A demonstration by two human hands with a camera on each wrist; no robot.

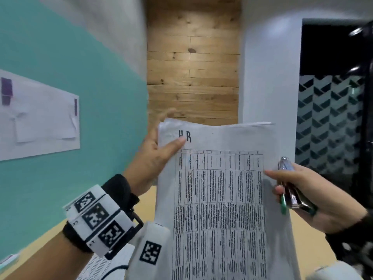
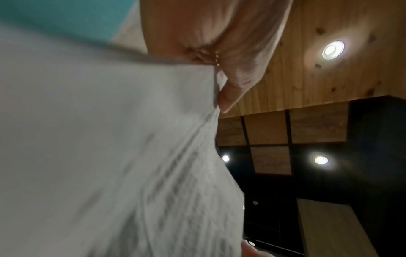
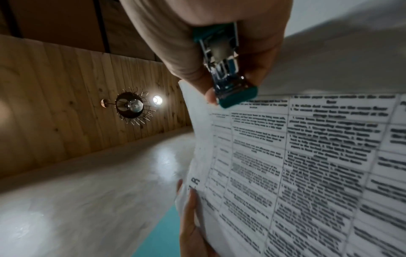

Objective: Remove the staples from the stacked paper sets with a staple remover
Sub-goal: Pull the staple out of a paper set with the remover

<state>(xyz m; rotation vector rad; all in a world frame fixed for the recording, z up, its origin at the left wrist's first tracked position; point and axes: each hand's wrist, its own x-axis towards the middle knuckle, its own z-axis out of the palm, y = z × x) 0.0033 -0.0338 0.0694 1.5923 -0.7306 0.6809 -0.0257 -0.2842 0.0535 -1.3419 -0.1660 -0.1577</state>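
Observation:
A stapled paper set (image 1: 220, 199) printed with a table and marked "HR" is held upright in front of me. My left hand (image 1: 159, 154) grips its top left corner, thumb on the front and fingers behind. In the left wrist view the thumb (image 2: 230, 93) presses on the paper set (image 2: 110, 139). My right hand (image 1: 298, 190) holds a green and metal staple remover (image 1: 290, 186), and its thumb touches the sheet's right edge. The right wrist view has the staple remover (image 3: 224, 69) at the edge of the paper set (image 3: 307, 165). No staple is visible.
A yellow tabletop (image 1: 147, 211) lies below the hands, with more printed sheets (image 1: 96, 265) at the lower left. A teal wall (image 1: 90, 98) with a white board (image 1: 38, 116) stands left, wood panelling (image 1: 193, 61) ahead, and a dark patterned glass panel (image 1: 331, 122) right.

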